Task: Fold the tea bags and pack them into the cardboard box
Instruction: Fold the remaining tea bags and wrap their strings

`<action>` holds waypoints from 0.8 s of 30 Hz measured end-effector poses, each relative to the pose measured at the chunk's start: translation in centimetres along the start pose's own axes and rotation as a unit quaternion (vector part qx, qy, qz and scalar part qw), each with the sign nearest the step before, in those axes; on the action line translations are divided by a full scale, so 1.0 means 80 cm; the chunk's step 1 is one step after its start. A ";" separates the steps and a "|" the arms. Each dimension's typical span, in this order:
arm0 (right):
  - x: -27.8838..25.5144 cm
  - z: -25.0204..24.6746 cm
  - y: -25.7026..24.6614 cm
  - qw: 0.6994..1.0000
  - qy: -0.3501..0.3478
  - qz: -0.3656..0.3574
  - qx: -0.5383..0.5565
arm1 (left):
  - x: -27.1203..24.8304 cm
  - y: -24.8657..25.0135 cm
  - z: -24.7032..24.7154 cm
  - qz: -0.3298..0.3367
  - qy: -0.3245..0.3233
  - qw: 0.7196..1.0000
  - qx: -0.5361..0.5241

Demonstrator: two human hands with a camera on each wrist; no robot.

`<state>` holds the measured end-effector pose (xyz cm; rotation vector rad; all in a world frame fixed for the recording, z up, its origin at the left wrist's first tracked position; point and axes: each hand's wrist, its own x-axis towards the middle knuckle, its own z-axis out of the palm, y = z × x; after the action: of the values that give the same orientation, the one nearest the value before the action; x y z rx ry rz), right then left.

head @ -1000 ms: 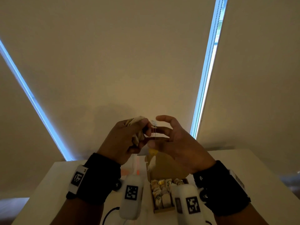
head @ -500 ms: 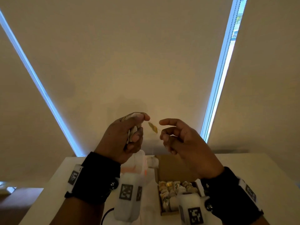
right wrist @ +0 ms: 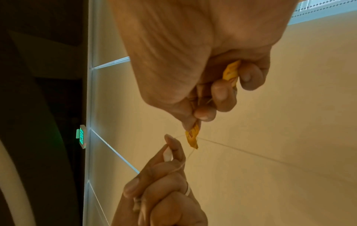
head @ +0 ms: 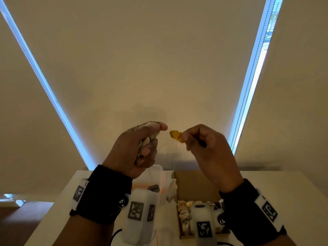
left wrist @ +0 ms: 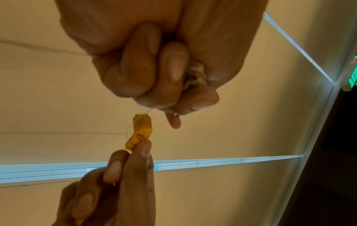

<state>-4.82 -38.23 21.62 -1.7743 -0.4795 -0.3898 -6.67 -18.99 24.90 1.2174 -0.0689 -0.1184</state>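
Note:
Both hands are raised in front of the blinds, above the table. My left hand [head: 150, 139] grips a folded white tea bag [head: 148, 138], fingers curled round it; the bag also shows in the left wrist view as a tea bag [left wrist: 195, 76] between thumb and fingers. My right hand [head: 185, 139] pinches the bag's yellow tag [head: 175, 135] just right of the left thumb. A thin string [head: 175, 145] hangs slack between the hands. The tag [left wrist: 142, 131] shows red print. Below, the open cardboard box [head: 195, 183] holds several folded tea bags [head: 184, 208].
The box stands on a white table [head: 284, 192]. Left of it is a clear plastic container [head: 158, 176] with orange marks, behind the left wrist camera. Blinds with bright gaps fill the background. A green exit sign [right wrist: 81, 136] glows at the far left.
The hands, close together one second ago, have drawn apart. The yellow tag that hung between them is now pinched in the right fingertips. The head view has shifted slightly.

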 end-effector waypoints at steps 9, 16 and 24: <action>0.012 -0.003 -0.003 0.989 0.103 -0.109 -0.006 | 0.011 -0.017 -0.013 -0.092 0.054 0.993 -0.042; 0.011 -0.004 -0.003 0.996 0.032 0.006 0.086 | 0.020 -0.020 -0.028 -0.067 0.100 0.992 -0.041; 0.013 -0.022 -0.007 0.996 -0.010 0.046 0.076 | 0.027 -0.019 -0.047 -0.006 0.158 0.977 -0.142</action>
<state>-4.24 -39.69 23.01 -1.6481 -0.4298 -0.2641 -4.17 -16.31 22.13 0.9385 0.2268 0.0551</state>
